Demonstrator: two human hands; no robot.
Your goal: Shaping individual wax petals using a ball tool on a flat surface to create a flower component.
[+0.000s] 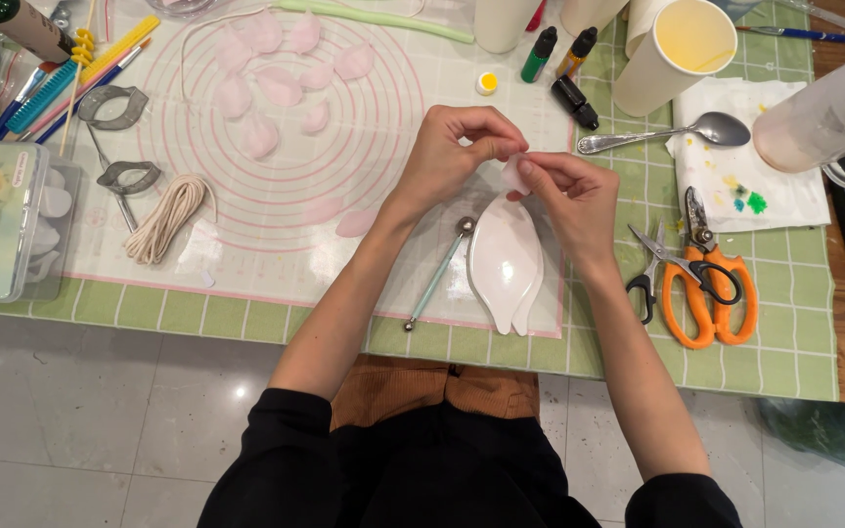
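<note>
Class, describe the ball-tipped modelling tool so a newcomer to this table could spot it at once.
Start at the large translucent mat with pink rings. At its near right edge lies a white spoon-shaped mould, just below both hands. Left of the mould is the ball tool: a thin pale-green stick lying aslant, a metal ball at each end, unlike the flat-bowled spoon by the cups.

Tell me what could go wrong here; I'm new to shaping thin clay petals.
The petal, pinched between left hand and right hand, looks thin and might tear or crease. An elbow could nudge the ball tool near the table edge. The open cup of yellow liquid could tip.
</note>
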